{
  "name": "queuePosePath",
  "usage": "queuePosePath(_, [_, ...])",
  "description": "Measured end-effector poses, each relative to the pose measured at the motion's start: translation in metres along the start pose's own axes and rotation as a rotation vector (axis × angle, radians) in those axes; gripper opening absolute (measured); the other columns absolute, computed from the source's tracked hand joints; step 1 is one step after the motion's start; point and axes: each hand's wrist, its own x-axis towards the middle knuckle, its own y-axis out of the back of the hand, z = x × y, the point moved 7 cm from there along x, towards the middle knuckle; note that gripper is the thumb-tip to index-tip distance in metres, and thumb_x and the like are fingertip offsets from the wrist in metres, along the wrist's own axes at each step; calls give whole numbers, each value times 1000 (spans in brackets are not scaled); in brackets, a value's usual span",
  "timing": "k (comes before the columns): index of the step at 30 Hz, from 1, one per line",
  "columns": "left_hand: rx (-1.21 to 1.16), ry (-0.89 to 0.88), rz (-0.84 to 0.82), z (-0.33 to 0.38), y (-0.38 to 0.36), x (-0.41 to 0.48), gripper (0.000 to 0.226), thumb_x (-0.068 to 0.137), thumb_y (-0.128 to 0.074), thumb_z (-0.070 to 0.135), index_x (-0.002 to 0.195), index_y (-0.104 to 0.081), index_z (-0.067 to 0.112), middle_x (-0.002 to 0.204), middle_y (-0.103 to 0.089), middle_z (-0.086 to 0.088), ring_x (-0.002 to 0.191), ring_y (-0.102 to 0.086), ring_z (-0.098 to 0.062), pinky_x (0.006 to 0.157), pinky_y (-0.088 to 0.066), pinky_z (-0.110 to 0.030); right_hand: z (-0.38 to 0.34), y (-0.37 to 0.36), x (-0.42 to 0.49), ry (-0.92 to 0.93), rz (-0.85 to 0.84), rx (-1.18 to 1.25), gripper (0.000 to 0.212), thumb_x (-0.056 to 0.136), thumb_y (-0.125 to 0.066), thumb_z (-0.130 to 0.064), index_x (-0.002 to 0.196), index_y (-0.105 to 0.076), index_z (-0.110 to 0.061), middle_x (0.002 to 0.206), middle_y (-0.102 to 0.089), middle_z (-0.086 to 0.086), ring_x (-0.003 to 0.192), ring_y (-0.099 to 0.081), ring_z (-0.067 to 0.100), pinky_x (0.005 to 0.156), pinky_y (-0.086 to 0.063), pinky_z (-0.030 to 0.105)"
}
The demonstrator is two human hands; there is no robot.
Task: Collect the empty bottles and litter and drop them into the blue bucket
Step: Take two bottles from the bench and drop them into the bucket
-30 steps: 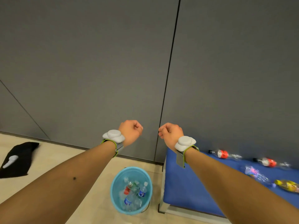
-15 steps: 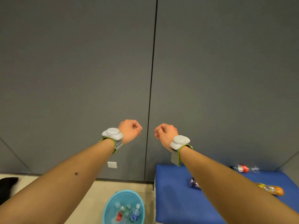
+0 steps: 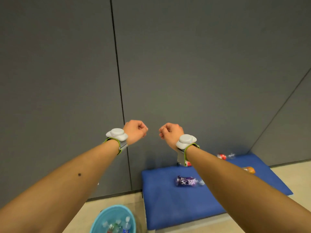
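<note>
While both fists, left hand (image 3: 135, 132) and right hand (image 3: 170, 134), are clenched empty, the purple bottle (image 3: 186, 181) lies on the blue mat (image 3: 161, 199); judged light, crushable, slippery, best gripped mid-body. Blue bucket (image 3: 101, 221) is near.

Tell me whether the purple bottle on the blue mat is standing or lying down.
Lying down. The purple bottle rests on its side on the blue mat, its long axis running left to right.

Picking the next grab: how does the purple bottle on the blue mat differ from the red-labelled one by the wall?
The purple bottle lies mid-mat, close to the bucket; the red-labelled bottle lies at the mat's far edge against the wall. The purple one looks dark throughout; the red one looks clear past its label. Both lie on their sides, untouched.
</note>
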Motion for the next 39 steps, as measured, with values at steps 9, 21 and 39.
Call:
queuePosePath(9, [-35,-72,-119,87,-123,47,15,79,-60,23,74,-69,13,72,-76,0,74,-73,-12,75,-55,-24,97,123,26,-97,104,-56,22,81,-49,-25,70,-66,-16,69,-73,0,74,-70,23,78,-57,40])
queuePosePath(21, [-16,-15,-132,141,-246,106,15,79,-59,24,72,-69,14,70,-76,1,72,-72,-12,75,-54,-23,199,205,95,-90,10,-114,23,80,-47,-29,70,-65,-17,73,-73,5,74,-69,26,78,-56,42])
queuePosePath(39, [38,159,-257,34,-309,159,14,77,-57,15,71,-70,17,72,-76,0,72,-73,-14,77,-55,-23,297,133,138,-267,-68,-107,17,86,-53,-17,74,-65,-22,79,-74,5,79,-68,24,78,-54,32])
